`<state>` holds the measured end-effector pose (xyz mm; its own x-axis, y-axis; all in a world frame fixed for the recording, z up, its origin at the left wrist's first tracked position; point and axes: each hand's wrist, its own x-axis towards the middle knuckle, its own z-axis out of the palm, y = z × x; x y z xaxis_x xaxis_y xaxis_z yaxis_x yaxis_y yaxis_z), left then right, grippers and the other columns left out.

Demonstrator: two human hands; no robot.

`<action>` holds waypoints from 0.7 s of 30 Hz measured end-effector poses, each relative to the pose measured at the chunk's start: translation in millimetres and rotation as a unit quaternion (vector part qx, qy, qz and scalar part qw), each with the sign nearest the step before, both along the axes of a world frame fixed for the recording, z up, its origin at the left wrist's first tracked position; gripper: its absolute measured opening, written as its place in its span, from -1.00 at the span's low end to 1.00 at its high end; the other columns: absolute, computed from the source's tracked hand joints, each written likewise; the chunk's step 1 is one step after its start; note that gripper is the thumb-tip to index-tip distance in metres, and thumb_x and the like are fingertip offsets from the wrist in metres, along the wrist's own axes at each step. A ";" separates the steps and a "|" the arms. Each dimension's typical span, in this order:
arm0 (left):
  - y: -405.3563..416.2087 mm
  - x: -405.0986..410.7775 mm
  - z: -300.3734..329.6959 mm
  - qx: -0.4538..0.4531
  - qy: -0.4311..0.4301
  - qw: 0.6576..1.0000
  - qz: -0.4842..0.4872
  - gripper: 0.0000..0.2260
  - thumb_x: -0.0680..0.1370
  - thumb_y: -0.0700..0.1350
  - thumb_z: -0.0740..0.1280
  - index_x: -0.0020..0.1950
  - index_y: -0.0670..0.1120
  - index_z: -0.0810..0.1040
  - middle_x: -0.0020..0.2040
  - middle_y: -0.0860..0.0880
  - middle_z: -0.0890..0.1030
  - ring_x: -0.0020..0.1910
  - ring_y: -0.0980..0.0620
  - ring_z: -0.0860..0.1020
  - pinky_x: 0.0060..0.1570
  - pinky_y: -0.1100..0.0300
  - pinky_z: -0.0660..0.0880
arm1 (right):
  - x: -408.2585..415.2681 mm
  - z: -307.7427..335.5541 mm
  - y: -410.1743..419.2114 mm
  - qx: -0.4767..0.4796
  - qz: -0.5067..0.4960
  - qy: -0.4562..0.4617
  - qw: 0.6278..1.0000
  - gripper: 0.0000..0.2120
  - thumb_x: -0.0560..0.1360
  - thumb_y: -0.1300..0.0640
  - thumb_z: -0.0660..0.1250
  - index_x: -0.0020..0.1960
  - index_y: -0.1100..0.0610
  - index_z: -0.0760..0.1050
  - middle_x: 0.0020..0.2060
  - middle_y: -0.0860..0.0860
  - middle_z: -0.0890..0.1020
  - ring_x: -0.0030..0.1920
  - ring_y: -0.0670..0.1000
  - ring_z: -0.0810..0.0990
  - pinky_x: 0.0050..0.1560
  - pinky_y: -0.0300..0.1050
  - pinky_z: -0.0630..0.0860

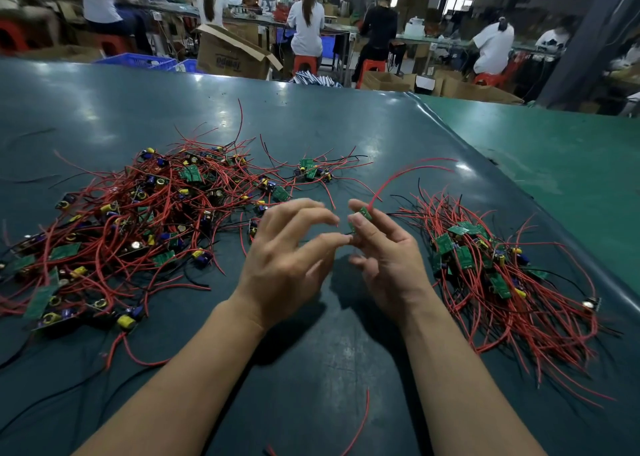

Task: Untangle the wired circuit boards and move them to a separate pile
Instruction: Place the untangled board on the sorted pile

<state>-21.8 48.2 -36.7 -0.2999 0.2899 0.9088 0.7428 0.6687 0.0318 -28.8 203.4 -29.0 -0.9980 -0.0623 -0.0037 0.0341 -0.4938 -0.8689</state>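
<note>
Pinching a small green circuit board [364, 213] with red wire between curled fingers, right hand [384, 251] raised over dark table [311, 351]; left hand [287, 258] adjacent, fingers spread loosely, fingertips near board; tangled pile [131, 220] left, sorted pile [502, 272] right.

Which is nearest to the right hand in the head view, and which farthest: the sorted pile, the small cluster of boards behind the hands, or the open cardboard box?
From the right hand:
1. Sorted pile, just to its right on the table.
2. Small cluster of boards, behind and to the left.
3. Open cardboard box, beyond the table's far edge.
</note>
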 end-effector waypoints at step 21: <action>6.2 -2.5 -3.6 0.435 -0.487 0.729 -0.204 -0.83 0.37 -0.04 0.44 -0.10 -0.07 0.66 -0.27 0.03 0.67 -0.40 0.12 0.55 -0.41 0.25 0.49 | 4.1 3.2 -7.3 0.005 0.016 0.010 1.000 -0.80 0.31 0.25 0.41 -0.06 0.16 0.60 -0.25 0.04 0.65 -0.41 -0.09 0.50 -0.47 -0.28 0.39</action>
<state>-24.3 54.4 -40.3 -0.9763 -0.0247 0.2151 0.2158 -0.1895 0.9579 -24.7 196.1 -25.8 -0.9954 -0.0940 0.0159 0.0318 -0.4847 -0.8741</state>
